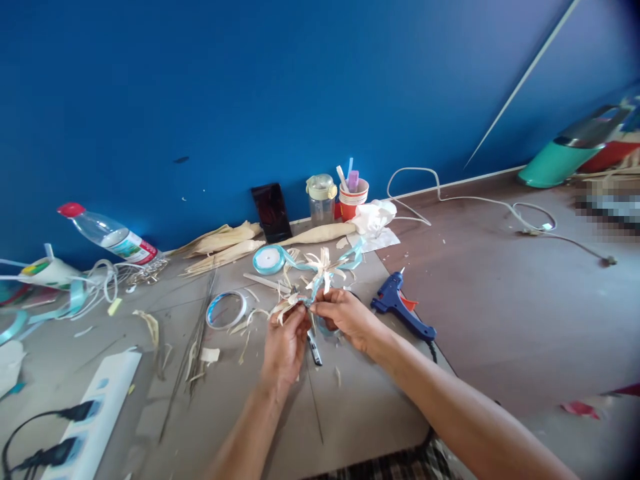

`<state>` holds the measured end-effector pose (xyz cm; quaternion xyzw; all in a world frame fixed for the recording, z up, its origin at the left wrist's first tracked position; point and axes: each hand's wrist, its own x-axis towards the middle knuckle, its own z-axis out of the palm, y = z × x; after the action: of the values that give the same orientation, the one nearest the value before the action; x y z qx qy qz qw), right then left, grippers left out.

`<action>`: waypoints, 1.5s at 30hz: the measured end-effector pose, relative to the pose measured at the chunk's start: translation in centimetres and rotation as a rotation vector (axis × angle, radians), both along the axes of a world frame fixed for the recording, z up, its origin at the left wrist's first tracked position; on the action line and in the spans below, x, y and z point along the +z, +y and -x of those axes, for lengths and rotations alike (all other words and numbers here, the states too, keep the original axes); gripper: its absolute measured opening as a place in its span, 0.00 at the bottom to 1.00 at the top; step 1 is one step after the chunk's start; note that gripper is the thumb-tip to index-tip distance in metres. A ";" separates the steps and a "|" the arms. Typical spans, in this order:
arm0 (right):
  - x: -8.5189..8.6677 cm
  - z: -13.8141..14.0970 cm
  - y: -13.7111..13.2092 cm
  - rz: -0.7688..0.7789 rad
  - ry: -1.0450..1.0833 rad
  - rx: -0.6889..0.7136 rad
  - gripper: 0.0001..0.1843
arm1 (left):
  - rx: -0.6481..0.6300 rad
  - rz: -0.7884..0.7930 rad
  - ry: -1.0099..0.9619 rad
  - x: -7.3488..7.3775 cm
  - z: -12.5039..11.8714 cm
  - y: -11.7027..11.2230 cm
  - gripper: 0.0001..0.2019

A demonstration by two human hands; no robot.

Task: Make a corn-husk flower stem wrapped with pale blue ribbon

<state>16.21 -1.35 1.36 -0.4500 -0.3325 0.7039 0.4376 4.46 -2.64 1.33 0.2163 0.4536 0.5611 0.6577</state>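
My left hand (286, 348) is closed, its thumb and fingers pinching a small bundle of pale dried husk strips (284, 307). Against it, my right hand (345, 317) has its fingertips together on a light blue ribbon (316, 288) at the bundle. The fingers cover the exact spot where ribbon and husk meet. Just beyond the hands lies a curly husk piece (325, 267). A ribbon spool (270, 259) sits behind it. Below my fingers is a dark pen-like tool (315, 349). To the right rests a blue glue gun (400, 308).
A tape roll (227, 311) and thin wires (196, 340) lie left of my hands. Dried husks (225, 241), a phone (271, 212), a jar (321, 200) and a paper cup (354, 195) line the blue wall. A bottle (113, 235) leans there; a power strip (107, 393) is front left.
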 end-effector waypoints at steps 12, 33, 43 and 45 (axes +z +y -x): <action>-1.1 0.5 0.5 0.070 0.297 -0.139 0.12 | -0.043 -0.029 -0.054 0.2 0.6 -0.4 0.10; -0.5 1.9 -1.1 -0.087 -0.005 -0.332 0.12 | 0.081 -0.395 0.604 -0.5 0.6 -0.7 0.08; -0.2 0.5 -0.1 -0.011 0.294 -0.228 0.16 | -0.117 -0.265 0.300 0.2 0.3 -0.8 0.11; -0.3 0.0 0.3 -0.033 0.298 -0.180 0.15 | -0.179 -0.158 0.111 0.6 0.3 -0.6 0.12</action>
<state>16.22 -1.06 1.05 -0.3613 -0.2338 0.7152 0.5507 4.11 -3.20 1.89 0.3378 0.4223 0.5217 0.6599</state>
